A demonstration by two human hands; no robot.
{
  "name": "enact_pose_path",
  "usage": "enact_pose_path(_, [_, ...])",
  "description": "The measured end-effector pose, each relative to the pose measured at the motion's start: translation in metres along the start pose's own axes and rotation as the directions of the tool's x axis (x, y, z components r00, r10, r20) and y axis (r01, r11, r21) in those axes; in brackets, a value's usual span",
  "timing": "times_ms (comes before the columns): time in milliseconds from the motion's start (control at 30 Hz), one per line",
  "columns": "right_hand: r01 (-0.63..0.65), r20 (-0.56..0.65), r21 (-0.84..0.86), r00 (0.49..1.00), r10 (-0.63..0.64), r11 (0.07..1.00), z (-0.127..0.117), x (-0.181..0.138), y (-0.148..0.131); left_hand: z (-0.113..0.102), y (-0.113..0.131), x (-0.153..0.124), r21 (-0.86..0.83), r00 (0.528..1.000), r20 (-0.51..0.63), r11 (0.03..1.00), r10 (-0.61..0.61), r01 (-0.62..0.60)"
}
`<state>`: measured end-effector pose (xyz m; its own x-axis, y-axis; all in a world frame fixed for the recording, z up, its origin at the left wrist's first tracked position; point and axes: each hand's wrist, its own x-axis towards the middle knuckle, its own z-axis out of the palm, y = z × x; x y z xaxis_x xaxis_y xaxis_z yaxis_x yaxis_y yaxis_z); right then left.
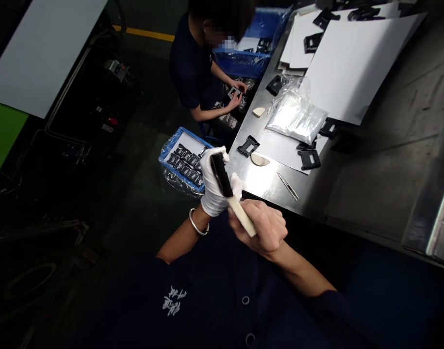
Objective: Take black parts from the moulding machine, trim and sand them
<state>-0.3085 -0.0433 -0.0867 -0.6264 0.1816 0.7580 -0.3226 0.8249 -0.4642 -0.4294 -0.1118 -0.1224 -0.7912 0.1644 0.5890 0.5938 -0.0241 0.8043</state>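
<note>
In a white glove, my left hand [213,186] is closed around a black plastic part [222,173], which I see nearly edge-on. My bare right hand [265,225] grips a cream felt-like pad [242,217]. The pad's upper end meets the lower end of the black part. On the metal table [305,194] just beyond lie a black plastic frame [248,146], a half-round pale piece [260,159] and tweezers [287,186].
A blue bin [181,186] lined with plastic holds rows of black parts, left of the table. A co-worker [196,72] sits ahead holding a small part. Plastic bags [298,116], white sheets [356,63] and several black parts cover the table's far side.
</note>
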Motion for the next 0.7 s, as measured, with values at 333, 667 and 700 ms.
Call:
enact_pose_path(333, [-0.029, 0.047, -0.185, 0.998, 0.038, 0.982, -0.005, 0.017, 0.006, 0.001, 0.005, -0.010, 0.017, 0.999, 0.021, 0.999, -0.049, 0.049])
enact_pose_path(667, [-0.055, 0.101, -0.179, 0.992, 0.073, 0.982, -0.002, 0.022, 0.008, 0.002, 0.005, -0.014, 0.072, 0.978, -0.001, 0.976, -0.207, 0.206])
enact_pose_path(700, [-0.055, 0.130, -0.169, 0.988, 0.077, 0.984, -0.002, 0.022, 0.008, 0.002, 0.003, -0.015, 0.084, 0.977, -0.011, 0.973, -0.213, 0.213])
